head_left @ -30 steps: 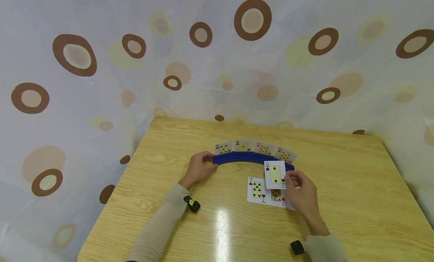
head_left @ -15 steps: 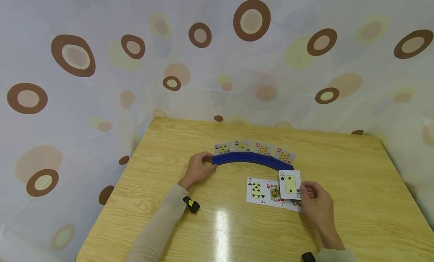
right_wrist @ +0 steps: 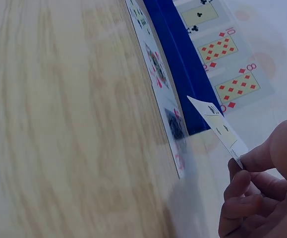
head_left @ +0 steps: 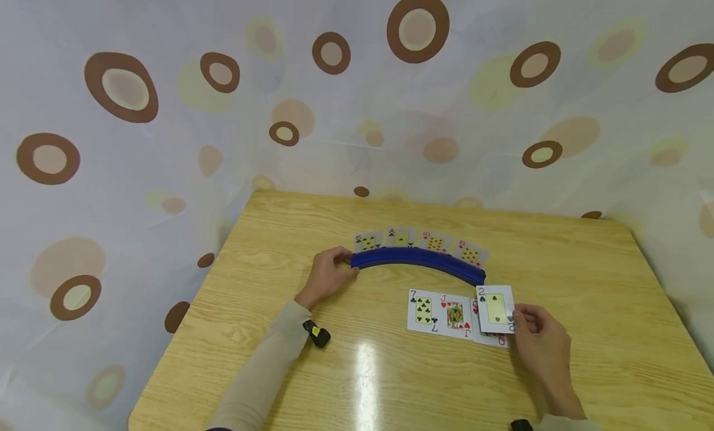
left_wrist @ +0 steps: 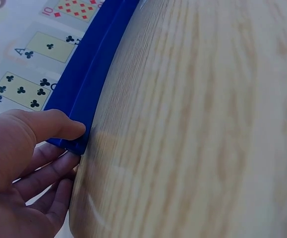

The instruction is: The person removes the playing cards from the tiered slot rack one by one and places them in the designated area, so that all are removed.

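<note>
My right hand (head_left: 543, 341) pinches the two of spades (head_left: 495, 309) by its right edge, thumb on the face in the right wrist view. The playing card is raised over the queen card (head_left: 492, 339), covering most of it. To the left lie the jack of hearts (head_left: 455, 316) and the seven of clubs (head_left: 423, 311), face up in a row. My left hand (head_left: 326, 276) grips the left end of a curved blue card holder (left_wrist: 91, 74), thumb on top and fingers beneath. In the holder stand the five of clubs (left_wrist: 22, 90), ace of clubs (left_wrist: 49, 47), ten of diamonds (right_wrist: 217, 48) and eight of diamonds (right_wrist: 237, 88).
Everything is on a light wooden table (head_left: 268, 369). A pale curtain (head_left: 357, 96) with ringed dots hangs behind it and along its sides. A dark wrist strap (head_left: 316, 334) shows at the left sleeve (head_left: 262, 369).
My right hand has carried the two of spades rightward and a little nearer, from over the jack to over the queen, uncovering the jack. The left hand has stayed on the holder's end.
</note>
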The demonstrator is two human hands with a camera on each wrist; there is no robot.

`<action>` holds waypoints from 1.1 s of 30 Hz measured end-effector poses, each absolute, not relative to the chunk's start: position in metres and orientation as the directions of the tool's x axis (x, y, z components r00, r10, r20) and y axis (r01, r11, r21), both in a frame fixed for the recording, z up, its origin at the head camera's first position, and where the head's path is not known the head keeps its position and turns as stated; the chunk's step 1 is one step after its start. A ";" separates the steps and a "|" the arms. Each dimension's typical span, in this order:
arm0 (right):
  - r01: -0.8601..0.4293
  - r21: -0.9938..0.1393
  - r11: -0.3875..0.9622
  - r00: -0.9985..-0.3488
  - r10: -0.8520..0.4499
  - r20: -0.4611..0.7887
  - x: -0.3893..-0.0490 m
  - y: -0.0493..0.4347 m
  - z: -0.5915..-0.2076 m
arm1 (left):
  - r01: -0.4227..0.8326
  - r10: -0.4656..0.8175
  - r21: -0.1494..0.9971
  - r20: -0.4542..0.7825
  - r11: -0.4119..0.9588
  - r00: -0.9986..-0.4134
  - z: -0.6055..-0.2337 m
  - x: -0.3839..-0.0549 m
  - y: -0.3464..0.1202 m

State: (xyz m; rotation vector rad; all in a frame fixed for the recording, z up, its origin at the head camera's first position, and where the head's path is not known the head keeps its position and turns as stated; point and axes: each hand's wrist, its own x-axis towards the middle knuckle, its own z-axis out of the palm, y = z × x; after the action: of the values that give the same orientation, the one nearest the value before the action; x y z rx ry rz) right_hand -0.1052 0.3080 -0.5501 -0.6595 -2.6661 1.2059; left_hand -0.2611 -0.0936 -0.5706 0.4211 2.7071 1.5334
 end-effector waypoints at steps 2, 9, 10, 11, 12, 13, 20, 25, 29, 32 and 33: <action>0.340 -0.734 0.588 -0.888 0.457 -0.046 -0.103 0.311 -0.551 | 0.228 0.237 0.842 0.124 0.489 -0.964 -0.571 -0.261 -0.093; 0.379 -0.711 0.592 -0.874 0.482 -0.064 -0.096 0.324 -0.552 | 0.228 0.246 0.844 0.119 0.485 -0.962 -0.574 -0.261 -0.093; 0.385 -0.708 0.592 -0.871 0.486 -0.067 -0.095 0.327 -0.553 | 0.226 0.246 0.845 0.117 0.484 -0.962 -0.574 -0.261 -0.093; 0.388 -0.703 0.596 -0.871 0.487 -0.068 -0.094 0.330 -0.554 | 0.228 0.246 0.845 0.118 0.484 -0.962 -0.574 -0.261 -0.093; 0.394 -0.698 0.598 -0.870 0.488 -0.073 -0.093 0.333 -0.555 | 0.228 0.247 0.844 0.117 0.486 -0.962 -0.574 -0.262 -0.093; 0.403 -0.692 0.599 -0.867 0.492 -0.079 -0.092 0.335 -0.555 | 0.227 0.247 0.844 0.117 0.487 -0.962 -0.573 -0.262 -0.093; 0.433 -0.660 0.614 -0.858 0.506 -0.093 -0.087 0.344 -0.560 | 0.237 0.259 0.843 0.121 0.484 -0.958 -0.569 -0.262 -0.094; 0.438 -0.644 0.627 -0.850 0.523 -0.068 -0.088 0.348 -0.562 | 0.244 0.266 0.841 0.125 0.482 -0.956 -0.570 -0.263 -0.094; 0.452 -0.643 0.618 -0.841 0.535 -0.078 -0.089 0.349 -0.561 | 0.231 0.258 0.842 0.114 0.488 -0.959 -0.570 -0.263 -0.095; 0.464 -0.643 0.609 -0.834 0.546 -0.084 -0.090 0.349 -0.561 | 0.220 0.252 0.844 0.104 0.489 -0.962 -0.569 -0.263 -0.095; 0.468 -0.643 0.607 -0.831 0.550 -0.085 -0.090 0.349 -0.561 | 0.219 0.253 0.845 0.103 0.488 -0.962 -0.569 -0.263 -0.096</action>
State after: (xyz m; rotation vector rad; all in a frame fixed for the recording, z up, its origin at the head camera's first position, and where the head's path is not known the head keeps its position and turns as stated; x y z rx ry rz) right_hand -0.0897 0.3486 -0.5611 -0.8612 -2.7054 1.0287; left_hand -0.2631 -0.0955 -0.5688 0.4252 2.6797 1.5138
